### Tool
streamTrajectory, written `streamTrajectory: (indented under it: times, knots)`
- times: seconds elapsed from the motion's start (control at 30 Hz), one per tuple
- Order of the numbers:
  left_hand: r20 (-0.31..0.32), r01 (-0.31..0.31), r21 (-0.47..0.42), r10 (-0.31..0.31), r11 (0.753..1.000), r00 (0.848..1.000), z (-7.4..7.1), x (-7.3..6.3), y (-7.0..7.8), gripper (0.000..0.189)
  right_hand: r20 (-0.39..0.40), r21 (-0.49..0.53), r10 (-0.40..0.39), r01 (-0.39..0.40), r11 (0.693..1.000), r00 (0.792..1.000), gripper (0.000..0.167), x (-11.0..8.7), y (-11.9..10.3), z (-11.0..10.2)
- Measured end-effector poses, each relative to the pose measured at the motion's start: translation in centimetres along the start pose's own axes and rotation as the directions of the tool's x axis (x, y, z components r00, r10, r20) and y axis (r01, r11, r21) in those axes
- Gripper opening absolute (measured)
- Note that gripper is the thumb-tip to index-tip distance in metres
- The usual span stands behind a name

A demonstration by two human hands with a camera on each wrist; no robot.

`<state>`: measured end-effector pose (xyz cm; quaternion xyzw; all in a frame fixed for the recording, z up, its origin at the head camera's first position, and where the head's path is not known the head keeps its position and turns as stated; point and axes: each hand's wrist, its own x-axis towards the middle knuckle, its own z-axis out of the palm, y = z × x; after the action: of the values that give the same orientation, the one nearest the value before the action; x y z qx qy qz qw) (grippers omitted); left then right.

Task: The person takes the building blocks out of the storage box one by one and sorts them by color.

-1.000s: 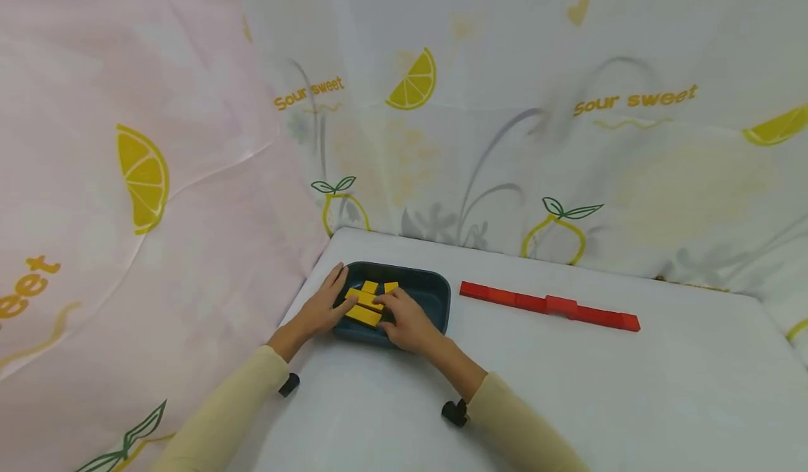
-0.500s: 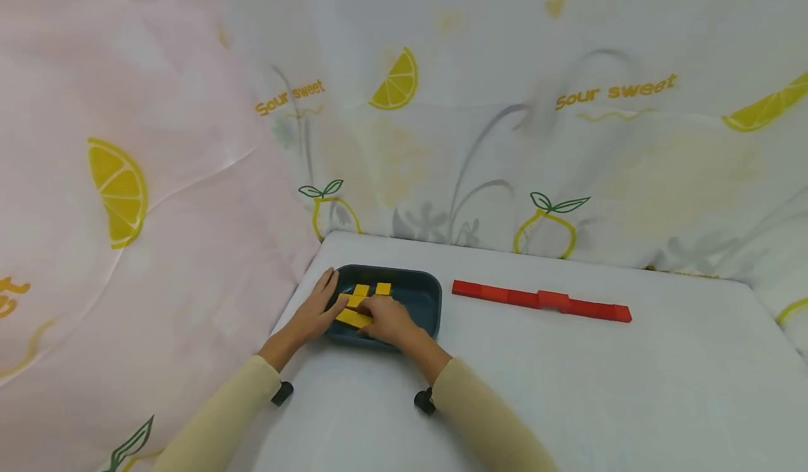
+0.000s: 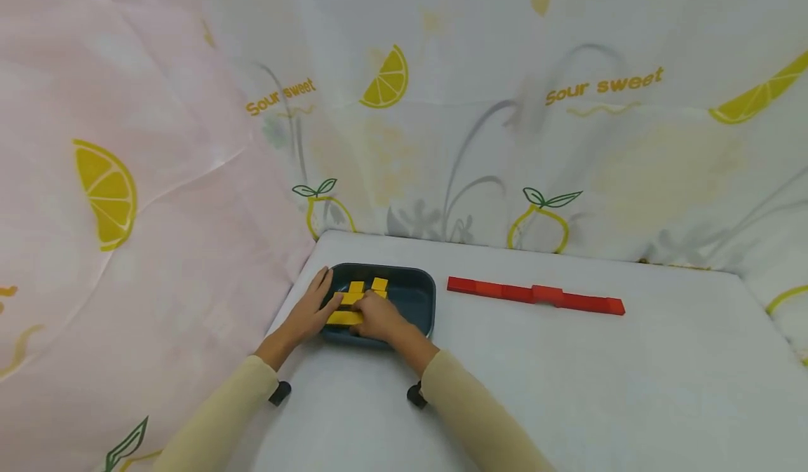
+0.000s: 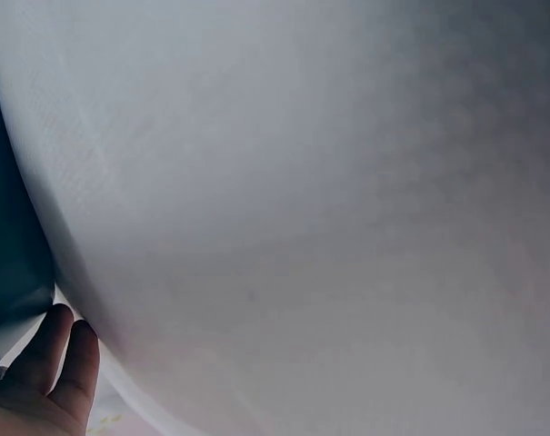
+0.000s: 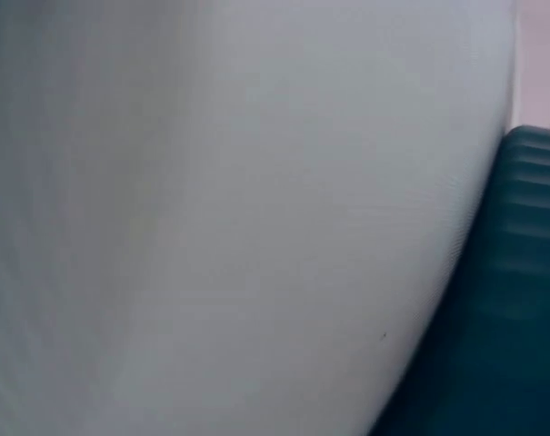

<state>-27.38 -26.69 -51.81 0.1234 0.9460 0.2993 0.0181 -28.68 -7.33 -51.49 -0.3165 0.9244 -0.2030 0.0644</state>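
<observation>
Inside the dark blue tray (image 3: 413,298), the front yellow block (image 3: 343,318), slanted half a second ago, now lies nearly parallel to the near wall, its right end pinched by the right hand (image 3: 381,318). The left hand (image 3: 307,309) rests straight-fingered along the left rim, near the worktop's (image 3: 568,388) left edge; rightward, the worktop stretches broadly before a red block row (image 3: 517,294).

From here I read "Sour sweet" (image 3: 604,85) twice, orange letters on the back cloth (image 3: 461,44): one left, one right. Pink side cloth (image 3: 164,100): scrap of orange print (image 3: 8,292) at far left, cut off, can't make it out.
</observation>
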Motion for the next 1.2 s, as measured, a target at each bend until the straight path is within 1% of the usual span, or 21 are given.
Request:
streamTrajectory:
  times: [0.13, 0.27, 0.37, 0.47, 0.53, 0.6, 0.67, 0.73, 0.83, 0.9, 0.93, 1.0, 1.1, 1.2]
  knots:
    - [-0.012, 0.003, -0.002, -0.003, 1.0, 1.0, 0.1, 0.3, -0.1, 0.072, -0.022, 0.134, -0.026, 0.029, 0.991, 0.999, 0.034, 0.0, 0.4, -0.2]
    - [-0.01, 0.0, 0.002, 0.0, 1.0, 1.0, 0.0, 0.4, -0.3, 0.073, -0.021, 0.26, -0.003, 0.009, 0.966, 1.0, 0.037, 0.1, 0.5, -0.3]
    - [-0.009, -0.007, 0.005, 0.007, 1.0, 1.0, -0.1, 0.4, -0.5, 0.074, -0.033, 0.307, -0.004, 0.014, 0.951, 0.999, 0.034, 0.1, 0.6, -0.4]
    - [-0.008, -0.012, 0.008, 0.012, 1.0, 1.0, -0.3, 0.4, -0.6, 0.071, -0.061, 0.332, -0.005, 0.025, 0.943, 0.998, 0.032, 0.2, 0.7, -0.4]
    - [-0.011, -0.015, 0.008, 0.015, 1.0, 1.0, -0.3, 0.4, -0.5, 0.069, -0.088, 0.35, -0.001, 0.032, 0.936, 0.996, 0.033, 0.1, 0.7, -0.4]
    - [-0.01, -0.02, 0.022, 0.02, 1.0, 1.0, -0.3, 0.3, -0.5, 0.069, -0.133, 0.373, 0.012, 0.039, 0.927, 0.991, 0.035, 0.0, 0.8, -0.3]
    - [-0.003, -0.026, 0.035, 0.026, 0.999, 1.0, -0.3, 0.1, -0.4, 0.074, -0.179, 0.412, 0.045, 0.033, 0.911, 0.983, 0.037, -0.4, 1.0, -0.4]
    - [0.011, -0.026, 0.052, 0.026, 0.998, 1.0, -0.1, -0.1, -0.4, 0.081, -0.229, 0.45, 0.086, 0.027, 0.893, 0.97, 0.037, -0.9, 1.2, -0.7]
    - [0.025, -0.017, 0.068, 0.015, 0.998, 1.0, 0.1, -0.2, -0.2, 0.093, -0.279, 0.472, 0.136, 0.013, 0.882, 0.951, 0.036, -1.8, 1.6, -1.3]
    - [0.023, -0.002, 0.078, 0.0, 0.997, 1.0, 0.1, -0.3, -0.2, 0.097, -0.299, 0.453, 0.133, 0.018, 0.891, 0.945, 0.034, -2.4, 1.8, -1.8]
    - [0.021, 0.006, 0.077, -0.008, 0.997, 1.0, 0.2, -0.3, -0.2, 0.098, -0.305, 0.436, 0.127, 0.02, 0.9, 0.944, 0.033, -2.6, 1.9, -2.0]
    - [0.017, 0.016, 0.076, -0.017, 0.997, 1.0, 0.2, -0.2, -0.3, 0.099, -0.306, 0.421, 0.115, 0.026, 0.907, 0.945, 0.035, -3.1, 2.2, -2.4]
    - [0.014, 0.024, 0.064, -0.025, 0.998, 1.0, 0.1, -0.2, -0.4, 0.1, -0.297, 0.433, 0.11, 0.031, 0.901, 0.948, 0.039, -3.6, 2.6, -3.1]
    - [0.022, 0.011, 0.069, -0.012, 0.998, 1.0, 0.0, -0.1, -0.5, 0.1, -0.29, 0.459, 0.112, 0.036, 0.888, 0.951, 0.04, -4.3, 2.9, -4.1]
